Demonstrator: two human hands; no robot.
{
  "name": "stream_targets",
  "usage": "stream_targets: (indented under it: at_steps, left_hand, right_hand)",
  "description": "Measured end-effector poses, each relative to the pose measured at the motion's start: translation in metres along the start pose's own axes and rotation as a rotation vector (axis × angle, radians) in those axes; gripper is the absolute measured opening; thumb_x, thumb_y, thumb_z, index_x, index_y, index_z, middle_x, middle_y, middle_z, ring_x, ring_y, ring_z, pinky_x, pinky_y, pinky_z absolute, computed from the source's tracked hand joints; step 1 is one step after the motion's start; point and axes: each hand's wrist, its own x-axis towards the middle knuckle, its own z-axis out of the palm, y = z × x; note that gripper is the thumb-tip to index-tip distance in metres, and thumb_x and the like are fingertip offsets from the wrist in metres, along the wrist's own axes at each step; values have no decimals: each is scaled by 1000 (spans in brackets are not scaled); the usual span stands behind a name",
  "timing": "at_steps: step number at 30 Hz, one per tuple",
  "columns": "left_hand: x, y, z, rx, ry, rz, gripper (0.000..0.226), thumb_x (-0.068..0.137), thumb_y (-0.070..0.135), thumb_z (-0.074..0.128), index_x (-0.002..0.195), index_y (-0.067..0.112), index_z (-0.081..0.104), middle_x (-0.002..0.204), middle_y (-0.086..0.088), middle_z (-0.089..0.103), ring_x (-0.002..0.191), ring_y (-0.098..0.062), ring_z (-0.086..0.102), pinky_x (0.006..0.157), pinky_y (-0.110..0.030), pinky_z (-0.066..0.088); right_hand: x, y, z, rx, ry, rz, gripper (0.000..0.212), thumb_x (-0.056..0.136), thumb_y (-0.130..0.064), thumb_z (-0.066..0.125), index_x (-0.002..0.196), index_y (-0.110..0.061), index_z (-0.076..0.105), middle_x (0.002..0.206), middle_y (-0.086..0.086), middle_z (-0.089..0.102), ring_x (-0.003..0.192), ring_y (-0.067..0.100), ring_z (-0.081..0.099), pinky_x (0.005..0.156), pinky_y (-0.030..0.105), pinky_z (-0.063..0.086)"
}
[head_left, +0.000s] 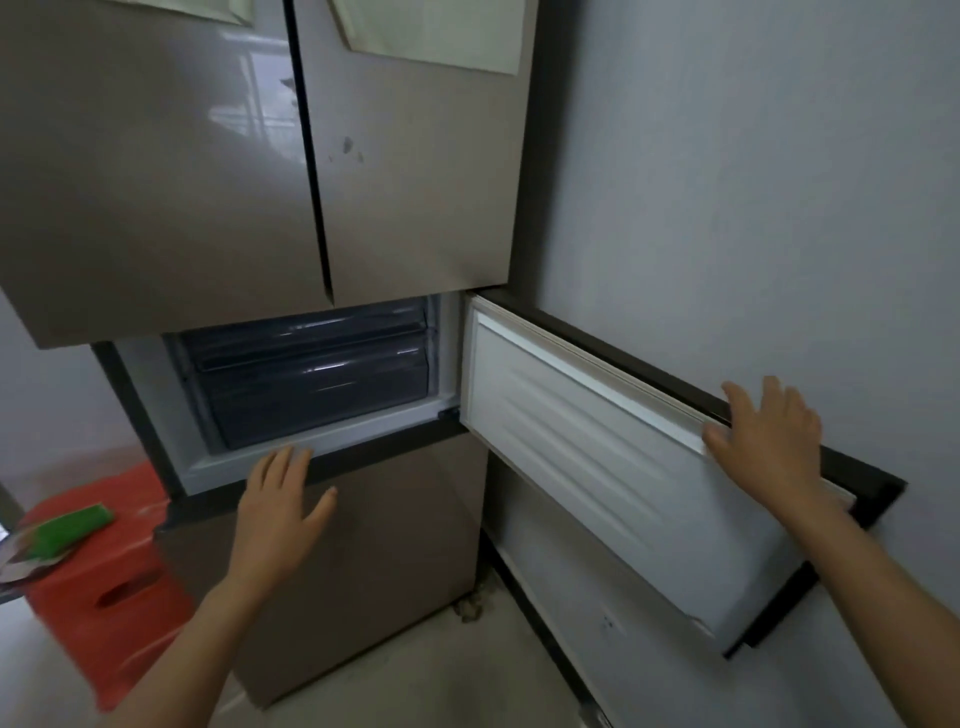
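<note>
A tall bronze-coloured fridge (156, 182) fills the upper left. Its small middle door (597, 457) stands swung wide to the right, white inner lining facing me, almost against the wall. Behind it the compartment shows dark translucent drawers (317, 379), both pushed in. My right hand (763, 441) lies flat with spread fingers on the top outer edge of that open door. My left hand (283, 504) is open, fingers straight, at the compartment's lower sill and over the front of the bottom door (389, 545); whether it touches is unclear.
A red plastic stool (114, 582) stands at the lower left with a green packet (67, 530) on top. A grey wall (753, 182) runs along the right, close behind the open door. Pale floor (441, 675) lies below. Two pale paper sheets (431, 36) hang on the upper doors.
</note>
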Motion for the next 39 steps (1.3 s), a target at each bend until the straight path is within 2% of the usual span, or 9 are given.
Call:
stream_targets:
  at_steps: [3,11,19,22,24,27,30,34,39]
  left_hand:
    - [-24,-6,-10,4,-19,-7,60,88,28,57,139,6,35,147,-16,31,138,-32,19,112,-46,19]
    - [-83,-4,-26,-22,-66,-48,58,88,31,57,138,9,37,150,-15,26,140,-31,15,111,-45,19]
    - [-84,26,-52,-117,-48,47,55,92,35,49,140,12,33,151,-10,22,141,-26,11,113,-41,16]
    - [-91,43,-60,-204,-100,129,51,92,35,48,138,16,37,152,-6,21,141,-21,11,113,-37,15]
    - [-99,53,-68,-281,-140,190,49,92,36,49,137,19,39,153,-2,19,141,-16,12,112,-33,15]
    - [-111,60,-82,-381,-205,280,47,91,38,49,135,27,39,152,9,16,139,-6,11,110,-26,15]
    - [-117,59,-96,-472,-254,322,47,90,42,49,134,34,37,144,23,17,132,7,13,107,-21,17]
    - [-110,42,-108,-432,-255,317,60,81,60,45,133,30,42,144,17,28,130,8,14,109,-22,17]
    - [-85,-2,-125,-96,-158,169,55,89,45,50,138,23,37,151,7,23,140,-9,9,113,-28,8]
  right_hand:
    - [-17,20,-8,-32,-228,164,62,90,-51,41,140,-15,30,141,24,34,126,40,34,105,47,27]
    - [-50,-9,-33,-223,-315,46,78,83,-68,37,135,-10,31,136,21,41,120,37,43,98,41,35]
    - [-68,-68,-85,-172,-523,-269,62,89,-60,36,120,-10,53,119,12,59,104,26,56,73,27,38]
    - [-81,-94,-93,-54,-502,-399,50,92,-51,39,106,-9,63,109,11,65,96,25,59,73,29,43]
    - [-87,-108,-91,141,-494,-461,42,93,-42,45,110,-10,66,115,6,65,101,21,60,83,27,44]
    - [-97,-131,-83,482,-511,-508,32,93,-25,52,122,-14,59,124,2,60,109,12,54,86,18,35]
    - [-102,-159,-62,622,-517,-549,34,92,-16,53,126,-13,55,133,2,52,124,15,46,98,17,29]
    - [-109,-208,-27,585,-480,-744,52,91,-16,54,140,-18,35,149,-1,29,140,14,21,112,26,14]
    - [-101,-274,-10,366,-272,-974,62,91,-24,48,146,-25,18,154,-7,14,143,10,4,114,36,11]
